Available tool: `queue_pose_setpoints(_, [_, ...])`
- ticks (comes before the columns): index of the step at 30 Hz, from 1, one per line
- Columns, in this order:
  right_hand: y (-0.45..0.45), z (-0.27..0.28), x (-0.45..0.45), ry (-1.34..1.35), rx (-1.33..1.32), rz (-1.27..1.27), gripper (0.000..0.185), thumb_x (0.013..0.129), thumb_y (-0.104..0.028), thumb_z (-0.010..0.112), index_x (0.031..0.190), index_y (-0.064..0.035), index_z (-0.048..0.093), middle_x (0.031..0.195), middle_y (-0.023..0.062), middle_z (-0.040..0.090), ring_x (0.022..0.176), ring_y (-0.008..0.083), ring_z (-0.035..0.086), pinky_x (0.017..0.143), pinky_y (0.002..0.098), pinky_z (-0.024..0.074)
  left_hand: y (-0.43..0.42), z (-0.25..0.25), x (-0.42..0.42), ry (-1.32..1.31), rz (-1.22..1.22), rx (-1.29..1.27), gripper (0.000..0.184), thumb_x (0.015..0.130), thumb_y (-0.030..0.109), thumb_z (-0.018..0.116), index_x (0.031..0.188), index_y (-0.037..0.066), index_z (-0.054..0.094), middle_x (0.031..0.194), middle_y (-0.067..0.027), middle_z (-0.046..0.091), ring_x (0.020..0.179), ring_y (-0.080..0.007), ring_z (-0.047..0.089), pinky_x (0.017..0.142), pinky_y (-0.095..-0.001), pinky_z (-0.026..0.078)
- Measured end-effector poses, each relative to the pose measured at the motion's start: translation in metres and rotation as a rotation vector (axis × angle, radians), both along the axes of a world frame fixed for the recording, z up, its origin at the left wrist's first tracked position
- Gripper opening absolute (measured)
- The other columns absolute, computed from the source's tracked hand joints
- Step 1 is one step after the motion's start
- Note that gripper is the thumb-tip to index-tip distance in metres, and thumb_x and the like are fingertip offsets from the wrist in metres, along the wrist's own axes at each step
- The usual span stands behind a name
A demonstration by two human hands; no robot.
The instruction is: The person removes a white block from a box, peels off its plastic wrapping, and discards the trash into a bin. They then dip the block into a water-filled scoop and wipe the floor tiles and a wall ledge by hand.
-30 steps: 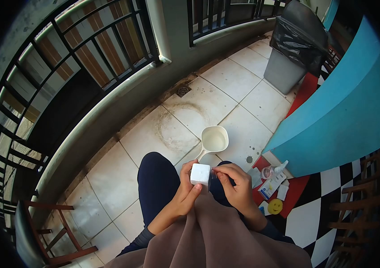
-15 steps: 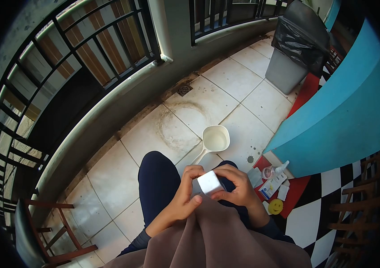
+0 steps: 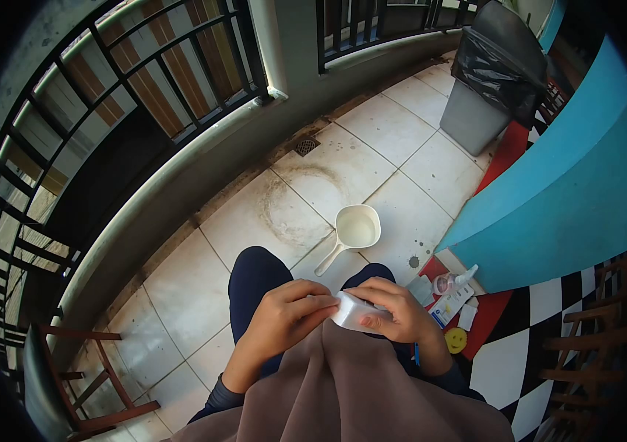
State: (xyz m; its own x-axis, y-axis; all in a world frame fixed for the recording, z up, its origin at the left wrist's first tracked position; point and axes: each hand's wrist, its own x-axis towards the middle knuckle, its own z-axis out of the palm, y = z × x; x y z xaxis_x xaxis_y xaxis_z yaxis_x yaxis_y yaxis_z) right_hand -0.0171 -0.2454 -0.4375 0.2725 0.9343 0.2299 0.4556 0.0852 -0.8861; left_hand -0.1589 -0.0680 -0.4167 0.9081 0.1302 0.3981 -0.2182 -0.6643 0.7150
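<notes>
A small white box (image 3: 351,312) is held over my lap, between both hands. My right hand (image 3: 400,315) grips it from the right, fingers over the top and thumb along the near side. At its left end, the fingertips of my left hand (image 3: 284,315) are pinched together against the box; what lies under them is hidden. Beyond my knees, a white dipper (image 3: 338,241) rests on the tiles, its handle pointing toward me. It seems to hold some clear liquid.
On a red ledge (image 3: 491,317) at right lie a yellow smiley-faced piece (image 3: 456,339), a clear nozzle bottle (image 3: 444,284) and a blue-and-white packet (image 3: 449,306). A grey bin (image 3: 469,118) stands at back right, a floor drain (image 3: 305,147) ahead, a wooden chair (image 3: 103,423) at left.
My left hand has turned, bringing its fingertips together on the left end of the box. The box has tilted and shifted slightly right and down. The dipper has stayed in place.
</notes>
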Motion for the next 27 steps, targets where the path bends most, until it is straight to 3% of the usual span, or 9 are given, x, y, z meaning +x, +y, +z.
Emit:
queue_pose_setpoints(7, [0.0005, 0.0039, -0.0022, 0.003, -0.050, -0.031, 0.039, 0.083, -0.022, 0.062, 0.111, 0.0056, 0.057, 0.098, 0.0154, 0.060, 0.085, 0.0246, 0.060, 0.073, 0.0299, 0.0475, -0.0005, -0.0054, 0.0017, -0.057, 0.007, 0.057, 0.014, 0.071, 0.004, 0.070, 0.084, 0.003, 0.064, 0.082, -0.0072, 0.063, 0.067, -0.0233, 0.061, 0.058, -0.0302, 0.050])
queue_pose_setpoints(10, [0.0008, 0.0034, -0.0021, 0.024, -0.062, -0.024, 0.039, 0.084, -0.021, 0.062, 0.111, 0.0058, 0.057, 0.098, 0.0153, 0.060, 0.086, 0.0246, 0.060, 0.073, 0.0298, 0.0475, -0.0001, -0.0049, 0.0008, -0.030, -0.005, 0.051, 0.017, 0.069, -0.001, 0.070, 0.084, 0.002, 0.064, 0.083, -0.0091, 0.063, 0.072, -0.0241, 0.063, 0.063, -0.0303, 0.051])
queue_pose_setpoints(19, [0.0003, 0.0003, -0.0020, 0.061, -0.099, 0.009, 0.036, 0.086, -0.020, 0.060, 0.111, 0.0050, 0.057, 0.099, 0.0145, 0.060, 0.086, 0.0236, 0.060, 0.074, 0.0293, 0.0472, 0.0026, -0.0074, 0.0049, -0.143, -0.049, 0.187, 0.016, 0.068, 0.003, 0.070, 0.081, 0.004, 0.060, 0.081, -0.0075, 0.062, 0.069, -0.0241, 0.061, 0.061, -0.0321, 0.049])
queue_pose_setpoints(27, [-0.0007, 0.0002, -0.0022, 0.062, -0.149, 0.060, 0.036, 0.087, -0.022, 0.059, 0.111, 0.0044, 0.057, 0.099, 0.0139, 0.060, 0.087, 0.0244, 0.060, 0.074, 0.0300, 0.0471, 0.0023, -0.0079, 0.0040, -0.045, -0.113, 0.186, 0.019, 0.068, 0.002, 0.067, 0.083, 0.004, 0.056, 0.082, -0.0080, 0.059, 0.071, -0.0250, 0.059, 0.063, -0.0323, 0.048])
